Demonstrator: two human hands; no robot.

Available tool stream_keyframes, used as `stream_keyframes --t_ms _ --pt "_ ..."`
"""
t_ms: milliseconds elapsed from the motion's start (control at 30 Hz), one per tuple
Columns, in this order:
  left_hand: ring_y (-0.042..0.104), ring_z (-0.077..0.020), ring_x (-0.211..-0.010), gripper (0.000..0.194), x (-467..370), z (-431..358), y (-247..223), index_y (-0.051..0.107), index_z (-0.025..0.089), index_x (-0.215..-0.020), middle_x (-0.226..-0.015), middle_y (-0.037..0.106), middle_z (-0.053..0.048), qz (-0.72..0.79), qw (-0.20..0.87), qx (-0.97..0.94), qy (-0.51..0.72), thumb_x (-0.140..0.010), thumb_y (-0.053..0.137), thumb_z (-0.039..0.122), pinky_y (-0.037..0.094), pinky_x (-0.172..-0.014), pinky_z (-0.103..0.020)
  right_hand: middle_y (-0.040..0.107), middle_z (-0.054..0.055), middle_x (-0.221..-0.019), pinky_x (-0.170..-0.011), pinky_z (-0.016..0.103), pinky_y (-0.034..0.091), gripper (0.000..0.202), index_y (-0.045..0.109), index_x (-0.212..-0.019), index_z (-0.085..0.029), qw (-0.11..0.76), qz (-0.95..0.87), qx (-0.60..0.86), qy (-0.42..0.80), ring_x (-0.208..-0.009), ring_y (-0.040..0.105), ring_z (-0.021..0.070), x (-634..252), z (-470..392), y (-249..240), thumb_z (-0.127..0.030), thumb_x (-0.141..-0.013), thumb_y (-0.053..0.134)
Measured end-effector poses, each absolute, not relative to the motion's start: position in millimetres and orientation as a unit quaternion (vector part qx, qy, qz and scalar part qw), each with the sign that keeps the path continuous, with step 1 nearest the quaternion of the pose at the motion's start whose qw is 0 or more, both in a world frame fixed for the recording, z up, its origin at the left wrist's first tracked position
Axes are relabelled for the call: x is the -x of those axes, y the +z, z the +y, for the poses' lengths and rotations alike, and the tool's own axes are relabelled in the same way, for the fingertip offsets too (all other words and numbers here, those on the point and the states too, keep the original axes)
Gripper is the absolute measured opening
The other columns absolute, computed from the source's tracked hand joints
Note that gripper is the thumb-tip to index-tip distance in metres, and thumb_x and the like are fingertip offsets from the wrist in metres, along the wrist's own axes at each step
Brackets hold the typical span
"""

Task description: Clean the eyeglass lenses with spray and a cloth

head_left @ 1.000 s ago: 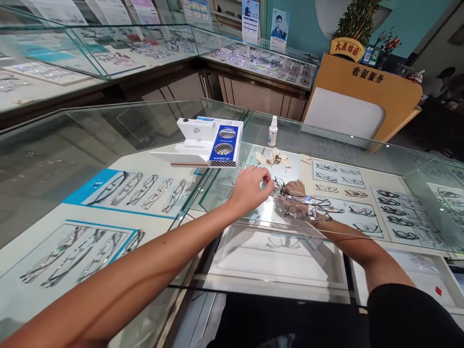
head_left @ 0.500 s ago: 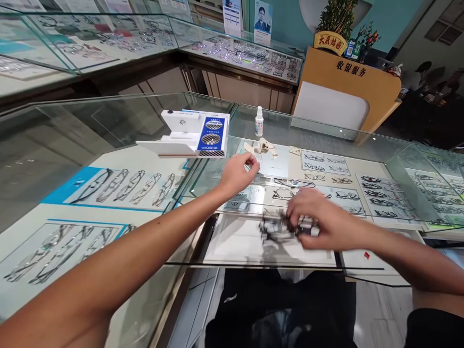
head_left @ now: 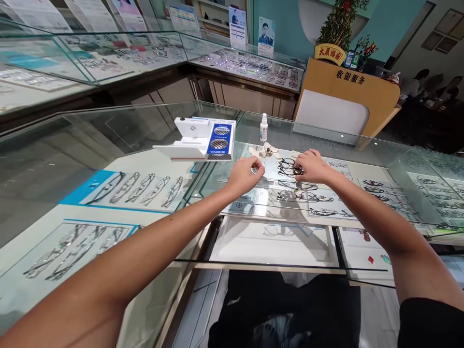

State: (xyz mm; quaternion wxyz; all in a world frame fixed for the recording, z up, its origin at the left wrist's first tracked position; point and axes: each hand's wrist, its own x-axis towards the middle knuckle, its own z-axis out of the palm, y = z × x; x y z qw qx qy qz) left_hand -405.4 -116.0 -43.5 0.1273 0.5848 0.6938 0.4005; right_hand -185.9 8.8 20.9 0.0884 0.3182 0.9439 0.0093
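Observation:
My right hand [head_left: 312, 166] is closed on the side of several dark eyeglasses [head_left: 287, 166], grouped together above the glass counter top [head_left: 239, 241]. Beneath and nearer to me, more eyeglasses [head_left: 290, 195] show through the glass. My left hand [head_left: 246, 174] is curled in a pinch over the counter, left of the eyeglasses; whatever its fingertips hold is too small to make out. Just beyond it lies a crumpled beige cloth [head_left: 267, 149], and behind that a white spray bottle [head_left: 264, 128] stands upright.
An opened white and blue box [head_left: 220, 140] sits on the counter to the left. Glass edges border the counter, with a white drawer [head_left: 253, 241] under its near side. Rows of eyeglasses [head_left: 141, 188] lie in the left case. A wooden desk [head_left: 348, 92] stands beyond.
My right hand has carried the eyeglasses away from me, from over the drawer to farther across the counter. My left hand keeps its pinch in nearly the same place. The view has tilted slightly upward.

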Motion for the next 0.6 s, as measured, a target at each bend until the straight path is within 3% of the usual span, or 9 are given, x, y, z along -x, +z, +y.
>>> stream_keyframes --t_ms 100,300,433,500,600 --pt "0.062 -0.0279 -0.098 0.015 405.5 -115.6 -43.7 0.059 0.023 -0.076 -0.089 0.072 -0.006 0.696 0.131 -0.58 0.403 -0.09 0.06 0.027 0.047 -0.085 -0.04 0.074 0.015 -0.125 -0.129 0.054 0.018 0.037 0.072 -0.119 -0.015 0.101 0.941 -0.322 0.006 -0.131 0.057 0.0341 186.8 7.2 21.9 -0.034 -0.087 0.071" --pt "0.061 -0.0265 -0.095 0.013 405.9 -115.9 -42.8 0.06 0.022 -0.076 -0.088 0.072 -0.005 0.695 0.145 -0.567 0.418 -0.089 0.062 0.023 0.045 -0.083 -0.039 0.077 0.011 -0.103 -0.126 0.055 0.02 0.043 0.067 -0.119 -0.016 0.098 0.942 -0.321 -0.002 -0.119 0.063 0.0328 187.6 14.5 27.2 -0.046 -0.089 0.074" --pt "0.061 -0.025 -0.093 0.013 405.6 -115.8 -41.1 0.06 0.021 -0.075 -0.085 0.071 -0.004 0.697 0.156 -0.547 0.435 -0.087 0.062 0.02 0.044 -0.083 -0.037 0.076 0.014 -0.113 -0.117 0.053 0.033 0.032 0.068 -0.108 -0.017 0.006 0.95 -0.312 -0.009 -0.119 0.063 0.0335 184.0 -14.5 50.8 -0.044 -0.092 0.072" --pt "0.062 -0.0237 -0.092 0.012 405.6 -115.0 -41.3 0.061 0.021 -0.075 -0.084 0.07 -0.003 0.695 0.164 -0.532 0.454 -0.086 0.063 0.018 0.044 -0.083 -0.036 0.077 0.011 -0.112 -0.101 0.045 0.044 0.027 0.068 -0.107 -0.019 -0.039 0.954 -0.281 -0.098 -0.108 0.067 0.0289 178.7 -46.6 60.1 -0.044 -0.099 0.064" --pt "0.061 -0.0199 -0.083 0.013 406.3 -113.5 -43.7 0.059 0.021 -0.071 -0.078 0.067 0.0 0.685 0.179 -0.508 0.491 -0.082 0.065 0.016 0.044 -0.079 -0.034 0.077 0.006 -0.102 -0.081 0.035 0.048 0.029 0.07 -0.098 -0.023 0.034 0.938 -0.18 -0.296 -0.092 0.069 0.0232 170.1 -101.7 46.0 -0.051 -0.099 0.063"
